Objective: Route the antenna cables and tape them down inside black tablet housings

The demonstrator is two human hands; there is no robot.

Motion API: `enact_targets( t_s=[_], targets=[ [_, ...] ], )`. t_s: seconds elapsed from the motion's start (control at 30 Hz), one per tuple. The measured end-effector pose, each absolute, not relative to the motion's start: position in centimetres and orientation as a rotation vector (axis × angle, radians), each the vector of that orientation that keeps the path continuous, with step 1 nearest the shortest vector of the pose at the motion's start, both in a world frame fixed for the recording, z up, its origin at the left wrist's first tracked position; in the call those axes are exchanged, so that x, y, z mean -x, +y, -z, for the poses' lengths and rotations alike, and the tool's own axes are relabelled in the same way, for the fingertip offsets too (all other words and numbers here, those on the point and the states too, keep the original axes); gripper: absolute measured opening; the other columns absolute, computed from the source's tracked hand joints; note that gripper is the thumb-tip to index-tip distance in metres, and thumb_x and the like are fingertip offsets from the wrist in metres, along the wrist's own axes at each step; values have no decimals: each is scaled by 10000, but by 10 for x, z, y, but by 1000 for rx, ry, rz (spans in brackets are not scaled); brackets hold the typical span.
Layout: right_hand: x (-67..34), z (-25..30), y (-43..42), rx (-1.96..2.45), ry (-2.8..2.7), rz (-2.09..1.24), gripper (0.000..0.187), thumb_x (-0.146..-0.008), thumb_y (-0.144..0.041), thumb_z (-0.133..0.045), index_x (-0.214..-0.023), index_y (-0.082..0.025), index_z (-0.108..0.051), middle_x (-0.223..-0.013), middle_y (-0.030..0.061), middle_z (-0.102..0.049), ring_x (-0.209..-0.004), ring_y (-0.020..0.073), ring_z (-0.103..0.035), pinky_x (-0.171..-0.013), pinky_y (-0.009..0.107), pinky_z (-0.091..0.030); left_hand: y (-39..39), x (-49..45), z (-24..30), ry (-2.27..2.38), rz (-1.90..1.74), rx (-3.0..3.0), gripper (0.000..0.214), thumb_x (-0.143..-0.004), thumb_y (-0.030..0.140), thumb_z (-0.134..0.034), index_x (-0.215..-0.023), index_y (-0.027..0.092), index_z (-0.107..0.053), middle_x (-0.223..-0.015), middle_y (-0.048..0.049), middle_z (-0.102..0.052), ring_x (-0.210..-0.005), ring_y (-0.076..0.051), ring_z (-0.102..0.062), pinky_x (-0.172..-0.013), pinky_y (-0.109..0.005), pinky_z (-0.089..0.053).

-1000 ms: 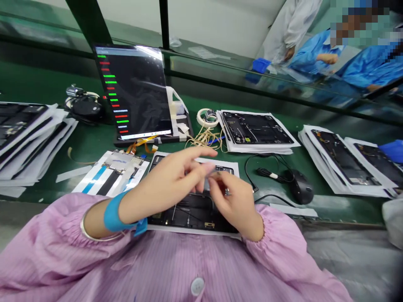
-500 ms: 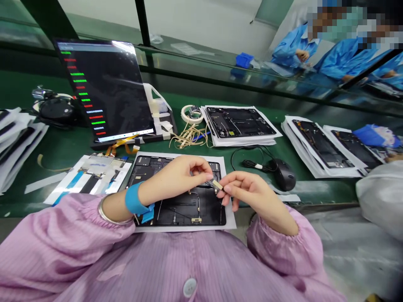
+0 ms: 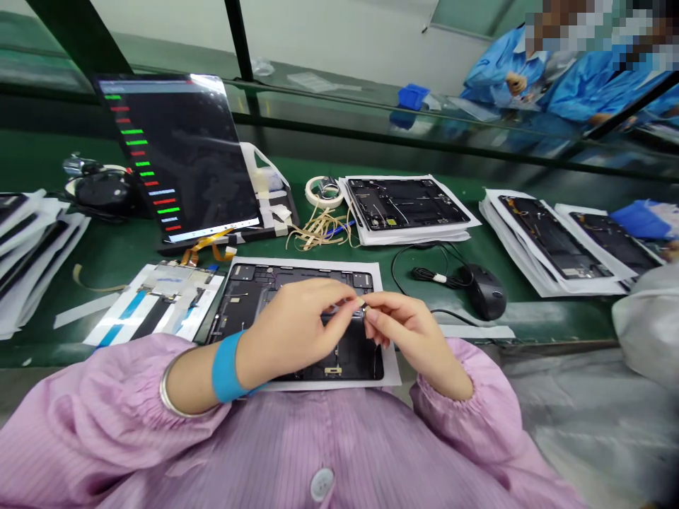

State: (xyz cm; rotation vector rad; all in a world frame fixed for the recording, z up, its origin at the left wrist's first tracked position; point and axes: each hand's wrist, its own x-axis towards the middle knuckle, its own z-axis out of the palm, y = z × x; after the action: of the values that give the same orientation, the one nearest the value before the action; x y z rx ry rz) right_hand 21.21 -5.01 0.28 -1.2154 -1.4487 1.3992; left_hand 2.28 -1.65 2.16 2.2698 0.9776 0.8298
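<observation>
head view: we are seeing the left hand (image 3: 302, 322) and right hand (image 3: 406, 322) pinching a small pale part (image 3: 360, 302), mostly hidden, presumably for finer control, above the tablet chassis (image 3: 361, 351), which is lying on white paper (image 3: 391, 369), likely against scratches.

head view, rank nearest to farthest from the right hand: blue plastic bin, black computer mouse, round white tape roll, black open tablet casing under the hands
1. Black open tablet casing: just below and left of the right hand
2. Black computer mouse: to its right
3. Round white tape roll: farther back, left
4. Blue plastic bin: far at the back
</observation>
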Motion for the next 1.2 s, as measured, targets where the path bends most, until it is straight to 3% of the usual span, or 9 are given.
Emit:
enact_targets(
  t_s=[0.13, 0.37, 0.63, 0.9, 1.03, 1.13, 1.2],
  targets=[
    [-206, -2, -55, 1259, -1643, -1138, 172, -872, -222, -530, -944, -188, -683, -684, 0, -638, -596, 101, -573, -535, 215, -460, -24, -22, -22, 951, -831, -2389, 169, -875, 231, -518, -882, 160, -671, -848, -10, -706, -750, -138, -636, -697, -252, -478],
    [-208, -7, -59, 1310, -1842, -881, 174, -851, -176, -534, -927, -188, -690, -714, 12, -693, -658, 134, -632, -626, 249, -482, -9, -20, -28, 1083, -700, -2218, 162, -793, 161, -528, -730, 188, -674, -722, 26, -688, -632, -108, -596, -609, -222, -431],
    [-290, -21, -92, 1252, -2166, -1091, 213, -869, -215, -493, -724, -200, -649, -626, 11, -647, -559, 129, -584, -529, 236, -420, 29, -5, 0, 1384, -556, -2041, 144, -734, 188, -513, -644, 164, -621, -598, -11, -617, -551, -142, -543, -525, -246, -358],
    [-300, -14, -93, 1443, -2152, -1140, 255, -894, -294, -479, -759, -193, -671, -699, 45, -678, -643, 166, -627, -598, 268, -471, 66, -6, -43, 1249, -645, -1832, 239, -834, 312, -477, -825, 165, -666, -668, -10, -644, -505, -88, -564, -429, -179, -363],
    [-285, -16, -83, 1413, -2201, -1111, 228, -890, -271, -481, -790, -194, -671, -713, 42, -680, -649, 157, -622, -590, 259, -457, 115, -14, -30, 1413, -728, -1757, 245, -822, 317, -504, -802, 129, -659, -646, -27, -612, -464, -79, -504, -401, -187, -328],
    [-281, -19, -80, 1393, -2217, -1094, 222, -887, -261, -486, -791, -191, -674, -705, 38, -674, -638, 147, -615, -580, 249, -445, 138, -12, -10, 1533, -674, -1796, 243, -801, 316, -542, -746, 115, -666, -585, -36, -591, -460, -107, -501, -432, -220, -354],
    [-278, -22, -80, 1394, -2185, -1098, 218, -887, -269, -491, -810, -186, -678, -680, 31, -661, -600, 136, -598, -557, 242, -436, 138, -8, -5, 1601, -664, -1864, 216, -783, 303, -572, -788, 115, -678, -627, -59, -617, -572, -160, -573, -522, -251, -412]
  ],
)
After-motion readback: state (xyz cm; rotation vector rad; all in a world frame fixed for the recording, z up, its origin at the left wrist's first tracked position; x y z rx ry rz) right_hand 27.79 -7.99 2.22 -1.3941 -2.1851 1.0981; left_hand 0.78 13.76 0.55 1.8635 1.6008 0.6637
